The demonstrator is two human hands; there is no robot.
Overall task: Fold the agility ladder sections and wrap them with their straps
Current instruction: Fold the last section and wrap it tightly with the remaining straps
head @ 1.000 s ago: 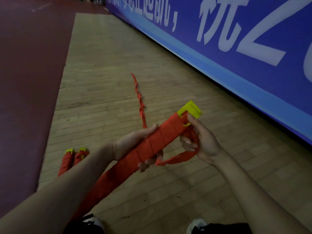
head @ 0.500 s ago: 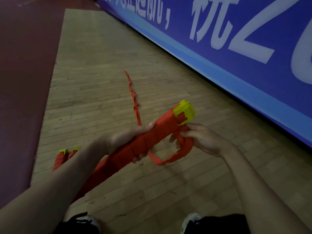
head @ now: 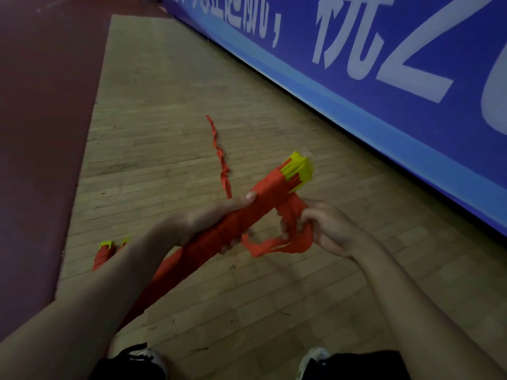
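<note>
Here the left hand [head: 197, 222] grips the folded ladder bundle [head: 263, 207] around its middle, thumb laid along the top, holding it slanted above the wooden floor [head: 247, 297]. Yellow rung ends [head: 300, 170] stick out of the bundle's far tip. Just below that tip the right hand [head: 326, 229] curls round the red strap [head: 263, 249], which comes off the bundle and loops slack back toward the left fingers. A loose strap tail [head: 219, 157] trails away over the boards. Behind the left forearm lie what look like two wrapped bundles [head: 103, 255], partly hidden. A blue banner [head: 384, 78] runs along the right.
</note>
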